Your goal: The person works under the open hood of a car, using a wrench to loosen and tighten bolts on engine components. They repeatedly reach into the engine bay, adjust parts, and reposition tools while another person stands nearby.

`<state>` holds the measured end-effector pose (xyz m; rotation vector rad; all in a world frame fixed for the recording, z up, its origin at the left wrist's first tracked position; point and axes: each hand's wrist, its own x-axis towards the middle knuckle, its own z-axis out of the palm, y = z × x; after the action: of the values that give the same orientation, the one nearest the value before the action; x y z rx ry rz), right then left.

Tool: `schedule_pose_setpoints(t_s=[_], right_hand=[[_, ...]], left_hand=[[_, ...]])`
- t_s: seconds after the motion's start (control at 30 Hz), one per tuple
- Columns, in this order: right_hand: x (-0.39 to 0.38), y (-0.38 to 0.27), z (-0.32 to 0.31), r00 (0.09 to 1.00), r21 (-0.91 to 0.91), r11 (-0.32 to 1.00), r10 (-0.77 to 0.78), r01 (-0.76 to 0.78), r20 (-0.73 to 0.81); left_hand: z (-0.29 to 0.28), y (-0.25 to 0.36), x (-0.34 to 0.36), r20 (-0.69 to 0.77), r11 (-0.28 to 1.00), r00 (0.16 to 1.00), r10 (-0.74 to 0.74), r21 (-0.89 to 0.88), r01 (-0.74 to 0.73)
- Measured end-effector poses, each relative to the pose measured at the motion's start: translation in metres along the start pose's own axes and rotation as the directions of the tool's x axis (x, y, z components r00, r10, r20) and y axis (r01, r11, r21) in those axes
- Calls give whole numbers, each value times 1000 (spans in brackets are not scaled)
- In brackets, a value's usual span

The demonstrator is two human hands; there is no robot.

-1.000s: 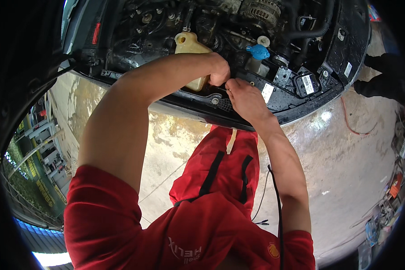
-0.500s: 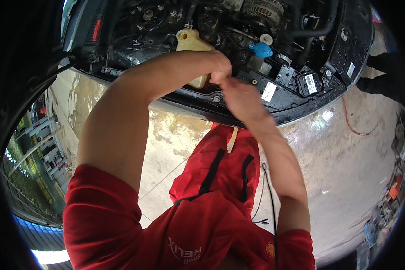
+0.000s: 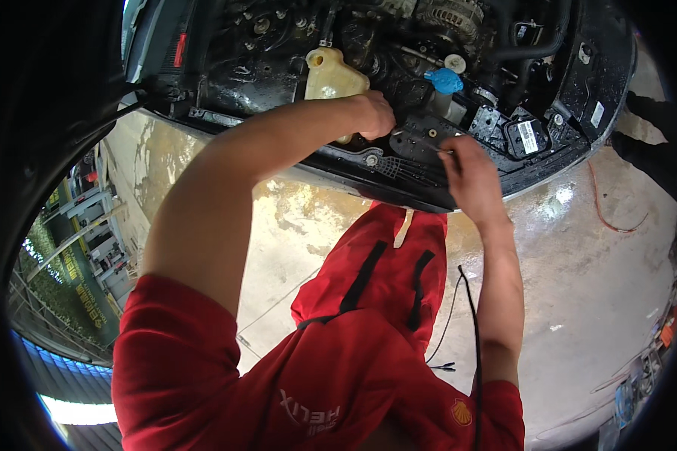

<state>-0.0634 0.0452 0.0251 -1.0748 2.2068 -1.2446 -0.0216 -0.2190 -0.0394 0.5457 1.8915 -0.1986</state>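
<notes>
My left hand (image 3: 376, 115) reaches into the engine bay at the right side of a yellowish plastic reservoir (image 3: 335, 77). Its fingers are curled, and what they grip, if anything, is hidden. Over the front edge of the bay, my right hand (image 3: 472, 177) has its thumb and fingers pinched together. Something thin and dark shows at those fingertips, too small and blurred to name. Between the two hands lies a black plastic panel (image 3: 420, 137) with a small round fastener. A bolt (image 3: 371, 160) sits in the front edge below my left hand.
A blue cap (image 3: 444, 80) stands behind my right hand, beside a black part with a white label (image 3: 529, 137). The car's front edge (image 3: 534, 183) curves across, with wet concrete floor (image 3: 564, 263) below. An orange hose (image 3: 605, 214) lies on the floor at right.
My right hand has drawn away from my left, to the right, baring the black panel between them. My left hand stays beside the reservoir. The whole view has shifted slightly.
</notes>
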Motion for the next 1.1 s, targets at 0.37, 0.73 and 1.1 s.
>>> schedule_pose_setpoints(t_s=[0.37,0.73,1.1], right_hand=[[-46,62,-32,874,428,865,400,-261,-276],[-33,87,-25,735,748,650,571,-131,-367],[-51,87,-54,836,915,-253,531,313,-139]], left_hand=[[1,26,-6,132,981,986,-98,180,74],[4,16,-2,252,957,967,40,269,-110],[6,9,-1,248,972,967,64,203,-117]])
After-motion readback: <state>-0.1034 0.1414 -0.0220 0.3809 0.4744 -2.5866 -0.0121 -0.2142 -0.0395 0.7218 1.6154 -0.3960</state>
